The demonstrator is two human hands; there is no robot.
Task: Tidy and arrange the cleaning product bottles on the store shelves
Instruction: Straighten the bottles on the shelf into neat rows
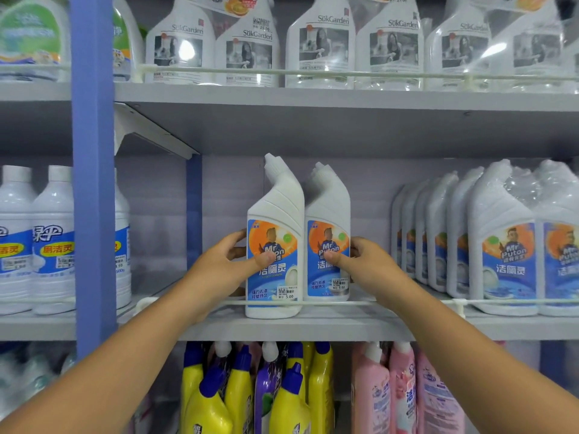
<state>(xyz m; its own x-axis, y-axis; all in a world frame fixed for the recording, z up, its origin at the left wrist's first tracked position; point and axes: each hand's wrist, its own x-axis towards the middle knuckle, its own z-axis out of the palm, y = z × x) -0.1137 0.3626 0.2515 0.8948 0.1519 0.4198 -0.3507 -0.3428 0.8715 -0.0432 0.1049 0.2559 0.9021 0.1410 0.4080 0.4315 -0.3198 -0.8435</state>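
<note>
On the middle shelf [313, 327], dead centre of the head view: two white angled-neck toilet cleaner bottles standing upright, side by side, touching. My left hand [224, 264] grips the left bottle [275, 239], thumb across the label, fingers curled round its far side at 9 o'clock. My right hand [365, 261] grips the right bottle [329, 233] the same way, thumb on the label, fingers round the 3 o'clock side. Left bottle sits right behind the white guard rail [391, 302]; right one slightly deeper. At 3 o'clock, well apart: a packed row of the same bottles [501, 245]. At 9 o'clock, past the blue upright [92, 183]: round white bottles [53, 239]. 12 o'clock: shrink-wrapped clear refill jugs [322, 42]. 6 o'clock: yellow bottles [238, 389], pink bottles [401, 393].
</note>
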